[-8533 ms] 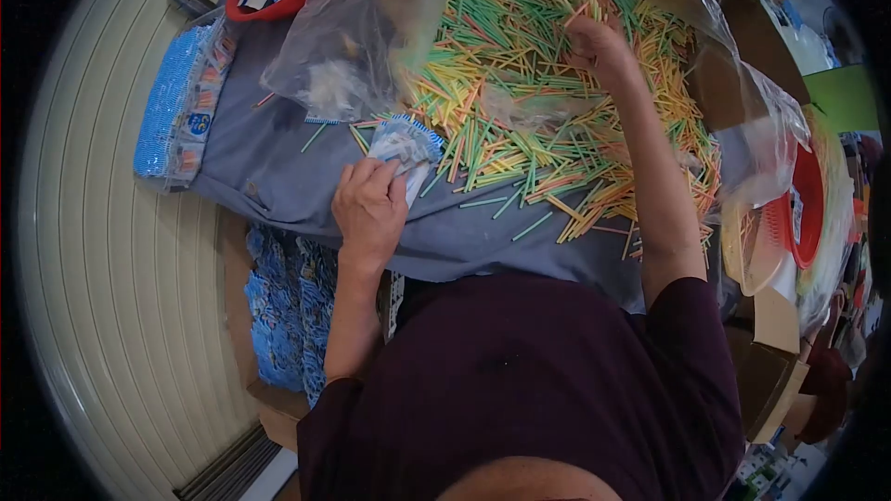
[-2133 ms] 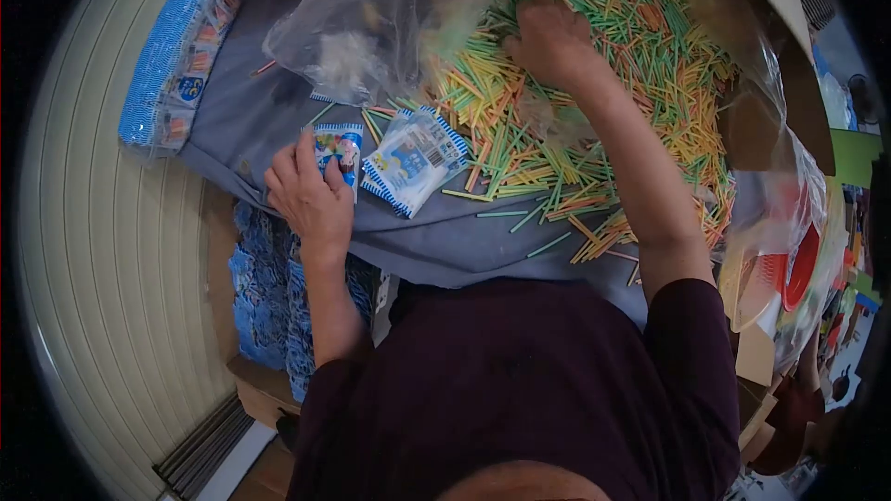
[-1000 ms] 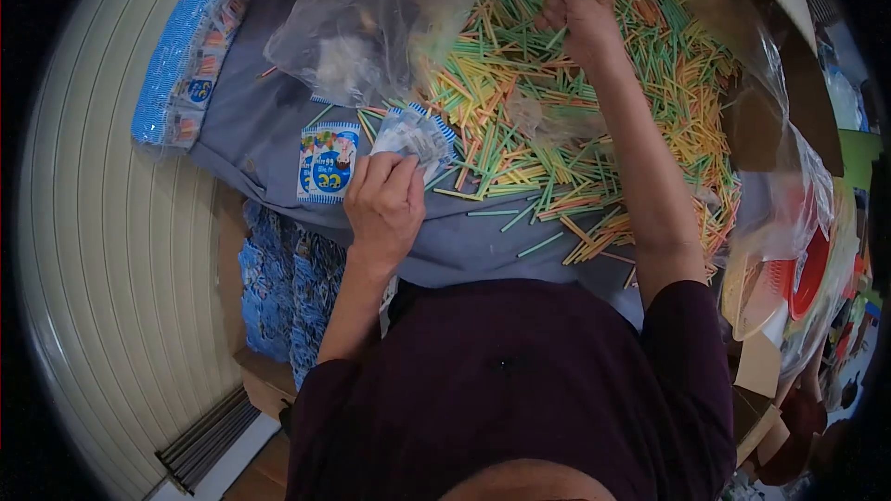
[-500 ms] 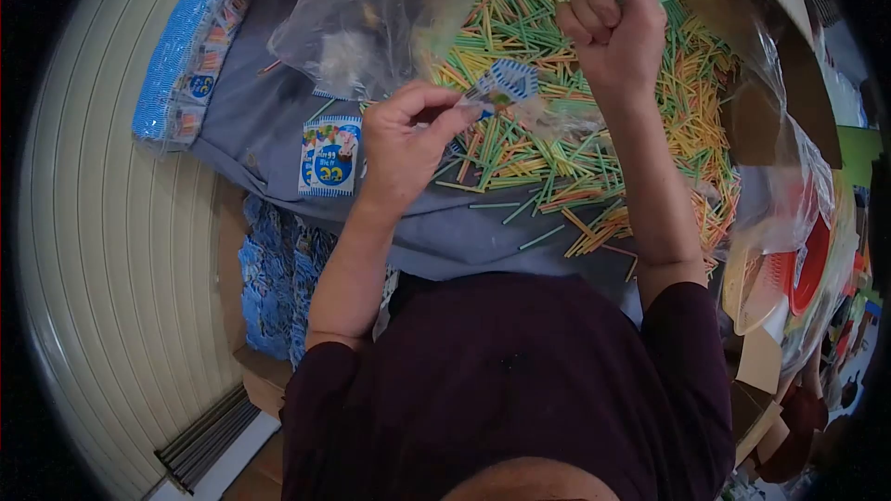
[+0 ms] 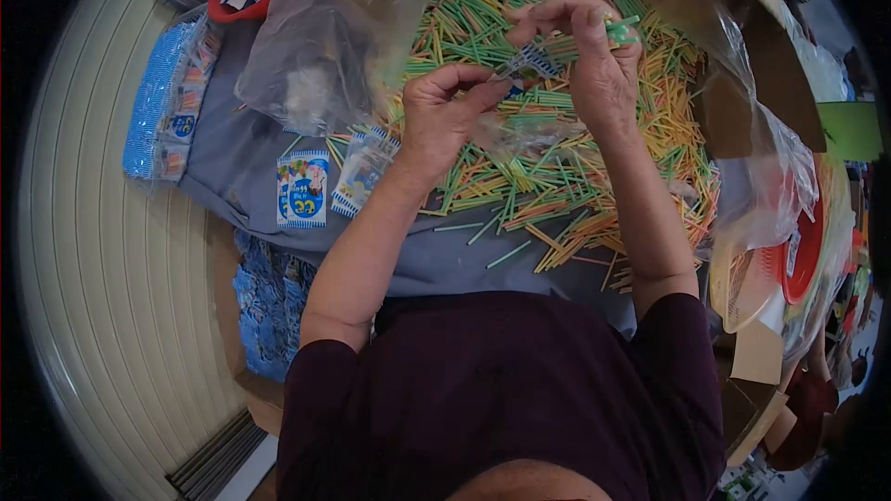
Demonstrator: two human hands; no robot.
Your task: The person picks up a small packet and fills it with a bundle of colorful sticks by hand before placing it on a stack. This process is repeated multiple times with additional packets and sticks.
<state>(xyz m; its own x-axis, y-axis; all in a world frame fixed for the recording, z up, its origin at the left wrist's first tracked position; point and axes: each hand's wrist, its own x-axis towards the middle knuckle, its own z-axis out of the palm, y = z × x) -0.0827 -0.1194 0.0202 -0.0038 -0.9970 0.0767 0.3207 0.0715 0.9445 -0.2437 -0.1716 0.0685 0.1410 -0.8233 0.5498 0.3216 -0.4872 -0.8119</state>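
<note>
My left hand [image 5: 450,111] pinches a small printed sachet [image 5: 535,62] with a blue-and-white striped edge between thumb and fingers. Close beside the sachet, my right hand [image 5: 603,70] is curled around a few thin sticks [image 5: 622,31], their pale green ends poking out past the fingers. Both hands are over a wide heap of thin green, yellow and orange sticks [image 5: 483,0]. Crumpled clear film [image 5: 529,136] lies on the heap below the hands. Left of my left forearm are printed blue sachets [image 5: 303,190] and paler striped sachets [image 5: 364,172] on the grey cloth [image 5: 418,255].
A large clear plastic bag [image 5: 325,56] lies left of the heap. Further left stand a wrapped bundle of sachets [image 5: 167,102] and a red basin [image 5: 223,5]. Blue packaging [image 5: 269,306] fills a carton below. Cardboard [image 5: 756,116] and another red basin [image 5: 806,250] are at right.
My right hand has come down and left toward the sachet, its green stick ends now showing. The left hand has moved up and right with the sachet, and the view has shifted slightly.
</note>
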